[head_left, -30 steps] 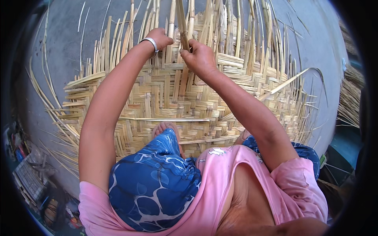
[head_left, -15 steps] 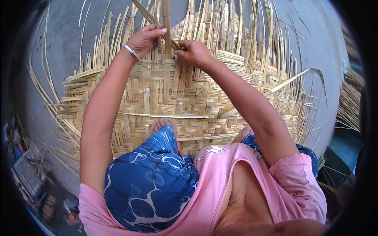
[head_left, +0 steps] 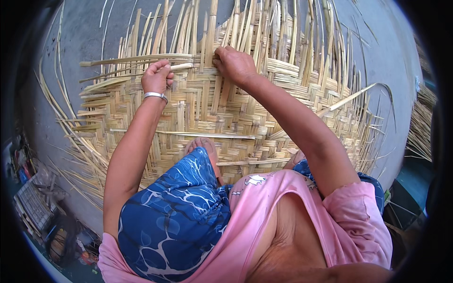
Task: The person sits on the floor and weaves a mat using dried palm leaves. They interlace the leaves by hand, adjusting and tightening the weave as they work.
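Note:
A half-woven mat of pale split bamboo strips lies before me in a zigzag weave, with loose upright strips fanning out from its far edge. My left hand, a silver band on its wrist, is closed around a light crosswise strip near the far edge. Several more crosswise strips stick out to the left beyond that hand. To the right, my right hand is closed, knuckles up, at the weave beside an upright strip. Its fingertips are partly hidden, and what they pinch cannot be made out.
My sandalled foot rests on the mat, near a loose strip. Grey floor surrounds the mat. Bundled dry stalks stand at the far right; assorted clutter sits at the lower left.
My left hand has moved left and toward me, away from the raised upright strips. Those strips now lie back, and crosswise strips lie flat to the left. My right hand has barely shifted.

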Available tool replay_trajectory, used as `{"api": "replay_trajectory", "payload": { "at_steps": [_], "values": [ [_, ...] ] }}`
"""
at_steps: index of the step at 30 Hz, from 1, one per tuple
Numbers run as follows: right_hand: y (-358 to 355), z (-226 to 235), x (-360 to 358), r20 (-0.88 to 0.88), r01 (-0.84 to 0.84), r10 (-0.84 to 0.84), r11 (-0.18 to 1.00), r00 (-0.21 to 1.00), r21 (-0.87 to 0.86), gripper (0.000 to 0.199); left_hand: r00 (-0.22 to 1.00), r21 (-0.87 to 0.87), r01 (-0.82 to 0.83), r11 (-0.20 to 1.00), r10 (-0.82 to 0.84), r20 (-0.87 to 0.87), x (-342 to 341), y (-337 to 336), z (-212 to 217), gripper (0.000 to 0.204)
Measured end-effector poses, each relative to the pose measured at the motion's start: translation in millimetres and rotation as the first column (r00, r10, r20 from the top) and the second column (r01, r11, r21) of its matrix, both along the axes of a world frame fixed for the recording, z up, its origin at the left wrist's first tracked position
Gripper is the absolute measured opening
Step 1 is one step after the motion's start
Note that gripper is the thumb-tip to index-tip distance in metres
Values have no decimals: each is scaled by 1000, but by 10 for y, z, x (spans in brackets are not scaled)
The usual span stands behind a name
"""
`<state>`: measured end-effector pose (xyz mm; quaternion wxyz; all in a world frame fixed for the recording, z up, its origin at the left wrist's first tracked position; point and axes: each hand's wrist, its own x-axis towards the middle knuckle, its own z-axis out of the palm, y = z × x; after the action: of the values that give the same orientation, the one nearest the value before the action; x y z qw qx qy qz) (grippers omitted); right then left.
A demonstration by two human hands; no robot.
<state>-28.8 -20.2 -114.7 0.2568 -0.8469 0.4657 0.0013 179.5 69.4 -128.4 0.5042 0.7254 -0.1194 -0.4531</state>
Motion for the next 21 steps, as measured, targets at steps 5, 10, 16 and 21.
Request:
{"api": "replay_trajectory", "payload": {
  "at_steps": [5,10,16,21],
  "values": [
    [181,175,-73,-4,-100,100,988,995,-120,21,989,-98,27,995,-41,-145,197,28,29,16],
    [264,-58,-131,-62,-240,236,875,970,-419,21,920,-232,-230,945,134,-369,590,50,24,23],
    [78,44,-119,-174,-457,424,846,889,-276,16,882,-355,-117,928,-67,-467,900,-22,-57,23],
    [-206,340,180,-303,-525,482,847,822,-76,15,904,-265,-109,958,-15,-427,980,42,-169,23]
  ]
}}
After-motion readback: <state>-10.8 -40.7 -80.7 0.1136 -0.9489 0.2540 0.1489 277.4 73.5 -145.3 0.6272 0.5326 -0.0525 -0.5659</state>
